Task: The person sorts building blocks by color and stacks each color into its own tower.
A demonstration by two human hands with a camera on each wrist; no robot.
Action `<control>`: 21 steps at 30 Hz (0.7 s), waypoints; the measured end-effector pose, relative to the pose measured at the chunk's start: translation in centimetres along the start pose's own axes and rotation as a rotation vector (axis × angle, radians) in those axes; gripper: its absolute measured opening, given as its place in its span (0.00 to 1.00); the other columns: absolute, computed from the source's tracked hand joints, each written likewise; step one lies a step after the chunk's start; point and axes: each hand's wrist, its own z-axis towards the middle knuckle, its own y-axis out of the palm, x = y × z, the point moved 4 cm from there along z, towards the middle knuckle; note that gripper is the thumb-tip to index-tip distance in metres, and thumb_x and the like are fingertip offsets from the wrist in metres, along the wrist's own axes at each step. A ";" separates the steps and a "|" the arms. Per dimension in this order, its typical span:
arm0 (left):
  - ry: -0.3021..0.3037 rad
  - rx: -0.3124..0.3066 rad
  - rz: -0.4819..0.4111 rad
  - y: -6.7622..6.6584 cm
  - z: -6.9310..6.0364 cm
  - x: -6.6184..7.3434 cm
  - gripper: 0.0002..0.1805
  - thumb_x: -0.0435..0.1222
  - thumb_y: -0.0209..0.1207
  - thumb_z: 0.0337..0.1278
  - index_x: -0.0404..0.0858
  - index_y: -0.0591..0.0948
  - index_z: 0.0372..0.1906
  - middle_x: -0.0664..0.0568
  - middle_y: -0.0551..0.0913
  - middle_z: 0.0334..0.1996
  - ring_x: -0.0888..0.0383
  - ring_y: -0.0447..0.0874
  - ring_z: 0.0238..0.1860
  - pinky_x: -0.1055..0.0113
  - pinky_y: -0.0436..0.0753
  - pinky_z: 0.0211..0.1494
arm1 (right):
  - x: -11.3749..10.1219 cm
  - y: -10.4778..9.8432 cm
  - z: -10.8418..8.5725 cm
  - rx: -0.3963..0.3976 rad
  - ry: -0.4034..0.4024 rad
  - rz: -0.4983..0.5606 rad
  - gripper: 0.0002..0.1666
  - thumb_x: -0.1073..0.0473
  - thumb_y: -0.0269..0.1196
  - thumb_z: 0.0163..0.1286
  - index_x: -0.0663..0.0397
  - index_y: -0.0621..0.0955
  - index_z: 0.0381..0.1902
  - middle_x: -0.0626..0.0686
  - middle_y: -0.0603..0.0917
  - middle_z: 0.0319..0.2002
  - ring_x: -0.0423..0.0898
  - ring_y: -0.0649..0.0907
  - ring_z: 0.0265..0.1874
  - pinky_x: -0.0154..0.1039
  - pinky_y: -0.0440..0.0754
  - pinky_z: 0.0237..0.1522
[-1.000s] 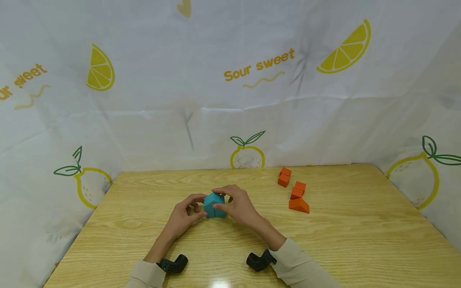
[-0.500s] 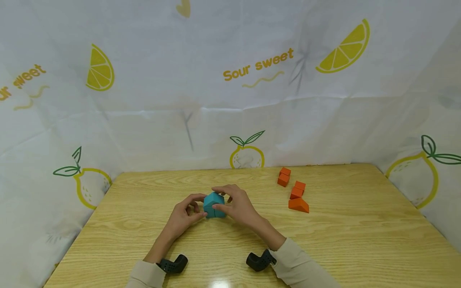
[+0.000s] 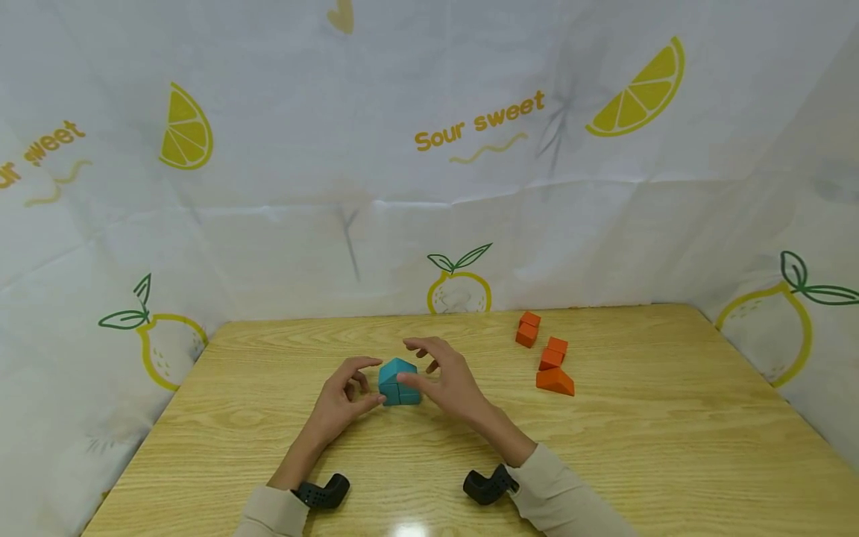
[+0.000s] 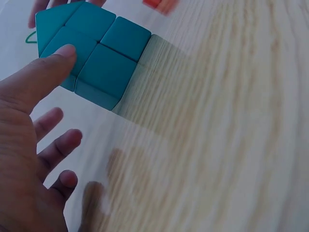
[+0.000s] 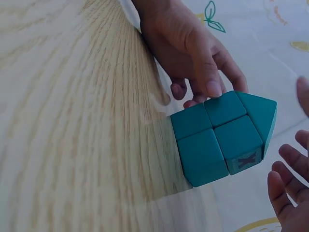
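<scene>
Right hand (image 3: 451, 382) has cleared the blue blocks (image 3: 394, 383) by a gap, fingers apart; left hand (image 3: 338, 395) spread at their left edge.

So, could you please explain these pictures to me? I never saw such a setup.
No machine works here: you see a person's left hand and right hand. The wide picture comes from a head-worn camera; the closer two from the left wrist camera and right wrist camera. On the wooden table are teal blocks, stacked like a small house, and orange blocks to the right. The left hand touches the teal blocks; whether it grips, I cannot tell. The right hand holds nothing.
</scene>
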 end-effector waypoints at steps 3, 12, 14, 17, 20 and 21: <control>0.025 0.050 -0.006 -0.2 0.1 0.2 0.28 0.25 0.68 0.49 0.30 0.74 0.58 0.36 0.74 0.37 0.42 0.69 0.27 0.63 0.66 0.23 | 0.0 -0.3 -0.1 0.039 0.001 0.024 0.28 0.52 0.64 0.67 0.49 0.73 0.63 0.53 0.76 0.54 0.54 0.75 0.50 0.46 0.77 0.43; 0.230 0.450 0.008 -1.1 -0.5 1.9 0.25 0.14 0.66 0.38 0.25 0.77 0.48 0.37 0.75 0.39 0.49 0.70 0.26 0.59 0.64 0.27 | 0.1 -1.8 -1.4 0.178 -0.105 -0.018 0.20 0.63 0.59 0.70 0.54 0.75 0.59 0.56 0.79 0.49 0.50 0.78 0.44 0.40 0.79 0.37; 0.251 0.526 -0.021 -1.0 -0.8 2.5 0.24 0.13 0.65 0.38 0.24 0.77 0.47 0.38 0.75 0.39 0.51 0.70 0.25 0.61 0.64 0.26 | -0.4 -2.4 -1.7 0.207 -0.102 -0.027 0.19 0.67 0.59 0.69 0.58 0.76 0.58 0.57 0.80 0.47 0.50 0.79 0.42 0.42 0.79 0.37; 0.300 0.591 -0.086 -0.5 -1.1 3.7 0.21 0.11 0.62 0.39 0.22 0.76 0.45 0.40 0.75 0.37 0.53 0.69 0.25 0.64 0.64 0.27 | -0.2 -3.2 -2.4 0.243 -0.086 -0.049 0.19 0.71 0.58 0.68 0.60 0.77 0.56 0.57 0.80 0.45 0.50 0.79 0.41 0.44 0.79 0.37; 0.379 0.610 -0.158 0.6 -1.3 5.0 0.19 0.11 0.60 0.39 0.19 0.75 0.43 0.41 0.75 0.35 0.53 0.68 0.25 0.66 0.65 0.27 | 1.4 -3.9 -3.1 0.273 -0.081 -0.083 0.19 0.70 0.59 0.68 0.56 0.77 0.56 0.55 0.81 0.45 0.48 0.79 0.40 0.43 0.79 0.37; 0.400 0.606 -0.173 1.1 -1.3 5.5 0.19 0.11 0.60 0.39 0.19 0.75 0.42 0.41 0.75 0.35 0.54 0.68 0.25 0.65 0.65 0.26 | 1.8 -4.1 -3.3 0.281 -0.084 -0.091 0.18 0.69 0.59 0.69 0.54 0.78 0.56 0.54 0.81 0.45 0.46 0.79 0.40 0.43 0.79 0.37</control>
